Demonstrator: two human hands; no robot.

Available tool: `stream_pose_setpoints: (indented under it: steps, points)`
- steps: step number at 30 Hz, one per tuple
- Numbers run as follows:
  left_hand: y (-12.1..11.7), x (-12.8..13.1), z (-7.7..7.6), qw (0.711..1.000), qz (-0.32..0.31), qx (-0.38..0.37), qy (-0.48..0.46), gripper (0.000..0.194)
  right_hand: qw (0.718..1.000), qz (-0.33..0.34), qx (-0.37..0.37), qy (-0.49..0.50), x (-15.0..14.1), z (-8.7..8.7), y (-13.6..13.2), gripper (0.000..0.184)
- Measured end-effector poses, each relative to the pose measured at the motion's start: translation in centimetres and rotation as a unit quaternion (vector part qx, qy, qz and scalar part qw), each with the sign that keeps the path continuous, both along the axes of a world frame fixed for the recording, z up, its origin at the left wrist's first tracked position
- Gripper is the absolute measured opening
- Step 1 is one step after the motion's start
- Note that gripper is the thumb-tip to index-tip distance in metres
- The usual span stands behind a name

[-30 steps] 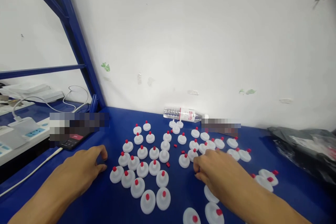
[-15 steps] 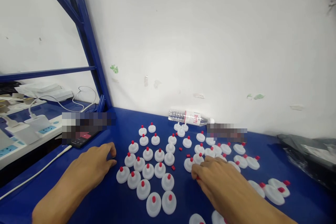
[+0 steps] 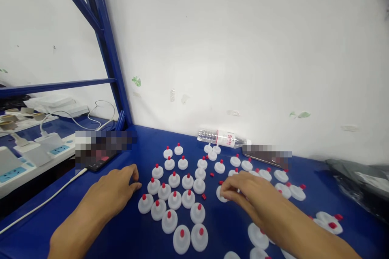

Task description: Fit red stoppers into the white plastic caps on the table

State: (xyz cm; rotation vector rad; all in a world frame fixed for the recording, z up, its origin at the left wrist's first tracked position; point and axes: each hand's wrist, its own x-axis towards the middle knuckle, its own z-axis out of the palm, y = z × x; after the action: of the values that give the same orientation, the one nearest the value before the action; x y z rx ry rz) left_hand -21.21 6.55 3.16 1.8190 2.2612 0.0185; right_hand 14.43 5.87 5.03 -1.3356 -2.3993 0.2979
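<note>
Many white, round, dome-like plastic caps with red tips stand on the blue table. My right hand [image 3: 243,190] is bent over a white cap [image 3: 221,194] right of the middle. Its thumb and fingers are pinched together at the top of that cap, hiding the red tip. Left of the group, my left hand [image 3: 123,184] hovers or rests by the table with thumb and index finger apart, holding nothing. The nearest one to it is a red-tipped cap [image 3: 146,203]. Loose red pieces [image 3: 204,196] lie between the caps.
A clear plastic bottle [image 3: 224,138] lies along the wall. Left stand a phone [image 3: 101,159] with a white cable and a power strip [image 3: 59,149]. One dark phone [image 3: 267,158] lies behind the caps. At right is a black plastic bag [image 3: 355,178]; a blue frame post [image 3: 114,60] rises at left.
My right hand has shifted slightly up and left onto a cap whose red tip showed before. Another cap now shows below my right wrist. My left hand keeps its pose; the view shifted slightly.
</note>
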Motion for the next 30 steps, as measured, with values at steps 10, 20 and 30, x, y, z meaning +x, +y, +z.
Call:
stream_pose_setpoints:
  steps: [10,20,30]
  points:
    - [0.0,0.5,0.1,1.000,0.006,-0.003,0.003,0.019,0.990,0.014,-0.102,0.099,-4.7,1.3,3.0,0.020]
    - [-0.2,0.3,0.1,1.000,0.000,0.004,-0.011,0.019,0.988,0.029,-0.120,0.090,-4.9,0.1,3.0,0.023]
    - [0.5,-0.3,-0.7,1.000,-0.011,0.002,-0.014,0.023,0.997,-0.032,-0.050,0.038,-2.3,1.6,5.3,0.025]
